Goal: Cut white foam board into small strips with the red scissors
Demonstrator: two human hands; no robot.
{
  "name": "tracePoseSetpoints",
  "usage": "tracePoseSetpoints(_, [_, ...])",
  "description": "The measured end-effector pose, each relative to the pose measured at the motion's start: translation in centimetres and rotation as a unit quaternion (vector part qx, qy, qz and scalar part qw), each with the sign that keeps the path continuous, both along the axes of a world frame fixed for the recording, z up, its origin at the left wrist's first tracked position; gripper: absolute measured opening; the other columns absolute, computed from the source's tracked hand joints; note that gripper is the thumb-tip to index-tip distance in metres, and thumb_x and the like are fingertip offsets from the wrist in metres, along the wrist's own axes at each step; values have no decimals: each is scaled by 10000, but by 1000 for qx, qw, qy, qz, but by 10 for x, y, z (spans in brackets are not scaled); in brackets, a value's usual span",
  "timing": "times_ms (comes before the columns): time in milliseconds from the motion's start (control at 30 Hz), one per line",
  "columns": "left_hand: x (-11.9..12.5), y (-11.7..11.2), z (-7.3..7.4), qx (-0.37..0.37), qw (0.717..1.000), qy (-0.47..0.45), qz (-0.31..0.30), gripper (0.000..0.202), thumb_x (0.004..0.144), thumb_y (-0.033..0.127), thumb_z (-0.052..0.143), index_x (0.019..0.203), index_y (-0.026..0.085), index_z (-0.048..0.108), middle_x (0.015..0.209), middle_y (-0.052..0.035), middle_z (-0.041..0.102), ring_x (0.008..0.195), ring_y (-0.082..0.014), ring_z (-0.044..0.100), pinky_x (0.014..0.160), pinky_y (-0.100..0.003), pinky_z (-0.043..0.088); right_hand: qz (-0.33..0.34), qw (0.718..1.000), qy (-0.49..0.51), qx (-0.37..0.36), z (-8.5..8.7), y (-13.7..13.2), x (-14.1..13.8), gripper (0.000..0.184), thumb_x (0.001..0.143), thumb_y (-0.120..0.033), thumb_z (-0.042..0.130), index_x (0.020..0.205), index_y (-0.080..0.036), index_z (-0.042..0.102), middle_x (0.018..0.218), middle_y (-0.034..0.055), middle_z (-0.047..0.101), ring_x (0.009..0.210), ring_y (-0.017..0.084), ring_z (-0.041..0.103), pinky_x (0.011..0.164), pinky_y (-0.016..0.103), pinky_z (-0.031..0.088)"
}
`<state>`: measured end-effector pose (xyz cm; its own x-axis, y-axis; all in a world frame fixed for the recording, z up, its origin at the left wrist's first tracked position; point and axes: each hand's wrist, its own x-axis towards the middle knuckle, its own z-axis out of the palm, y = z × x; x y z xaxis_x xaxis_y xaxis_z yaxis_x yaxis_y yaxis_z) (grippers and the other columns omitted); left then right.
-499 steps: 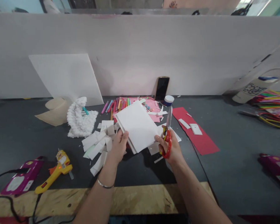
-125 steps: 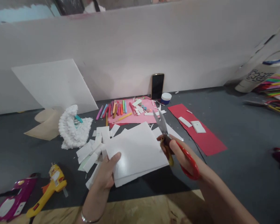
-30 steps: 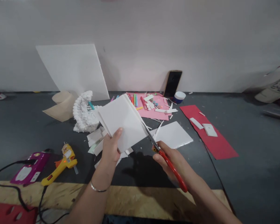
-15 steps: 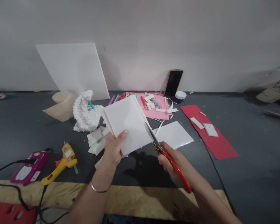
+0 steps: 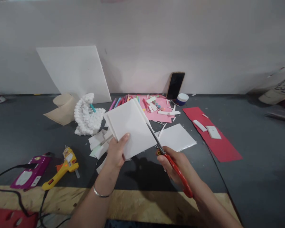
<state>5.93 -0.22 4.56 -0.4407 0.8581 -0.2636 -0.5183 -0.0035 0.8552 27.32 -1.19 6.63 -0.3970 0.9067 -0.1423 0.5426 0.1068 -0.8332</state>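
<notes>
A white foam board piece [image 5: 133,126] is pinched by my left hand [image 5: 117,150], thumb on its face and fingers underneath. A narrow strip runs along its left and its upper right edge. My right hand [image 5: 178,164] is wrapped round red-handled scissors [image 5: 174,167], whose blades point up and left and meet the board's right edge. Whether the blades are fully closed I cannot tell. Under and left of the board lie several white paper scraps [image 5: 97,141]. Behind the scissors a white sheet [image 5: 178,137] lies flat on the table.
At left are a yellow glue gun [image 5: 64,167], a purple power strip [image 5: 29,171] and cords. Farther back stand a white fluffy crescent [image 5: 85,117], a leaning white board [image 5: 76,72], pink paper [image 5: 161,117] with bits, a phone [image 5: 175,85] and a jar [image 5: 182,99]. Red paper [image 5: 225,148] lies right.
My right hand and the scissors have shifted very slightly left. The board and my left hand stay nearly in place, and the view has tipped a little.
</notes>
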Motion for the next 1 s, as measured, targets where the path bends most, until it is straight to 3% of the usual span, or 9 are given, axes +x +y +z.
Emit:
tracePoseSetpoints(133, [1, -2, -2, -1, 1000, 3, -20, 488, 587, 345, 905, 967, 106, 714, 866, -128, 786, 801, -288, 748, 766, -377, 620, 18, 999, 30, -9, -4, 0, 1, 457, 921, -665, 430, 932, -222, 543, 583, -32, 507, 483, 147, 490, 497, 257, 411])
tracePoseSetpoints(300, [4, -3, -1, 2, 1000, -1, -20, 531, 596, 325, 902, 1046, 118, 709, 913, -111, 790, 798, -268, 751, 758, -356, 622, 19, 1000, 4, 6, -3, 2, 3, 380, 947, -579, 434, 1033, -228, 552, 661, -11, 582, 525, 159, 555, 539, 266, 450])
tracePoseSetpoints(467, [5, -4, 1, -1, 1000, -7, -15, 527, 582, 322, 907, 1026, 119, 709, 912, -114, 789, 803, -277, 754, 776, -367, 622, -2, 998, -14, 56, 0, 2, 0, 479, 931, -653, 396, 926, -221, 603, 643, 13, 615, 568, 184, 577, 564, 285, 444])
tracePoseSetpoints(667, [5, -5, 0, 1, 1000, -14, -22, 469, 592, 333, 903, 962, 115, 714, 867, -116, 787, 790, -284, 753, 760, -374, 625, -21, 998, -45, 48, 4, 2, 0, 535, 872, -740, 456, 786, -228, 587, 612, 10, 609, 561, 185, 562, 576, 287, 428])
tracePoseSetpoints(1000, [8, -4, 3, -7, 1000, -19, -18, 486, 569, 350, 911, 950, 126, 710, 868, -116, 785, 801, -293, 754, 777, -391, 618, -31, 997, 66, -39, 0, -5, -5, 463, 911, -651, 464, 807, -213, 570, 502, -57, 419, 433, 111, 392, 411, 227, 334])
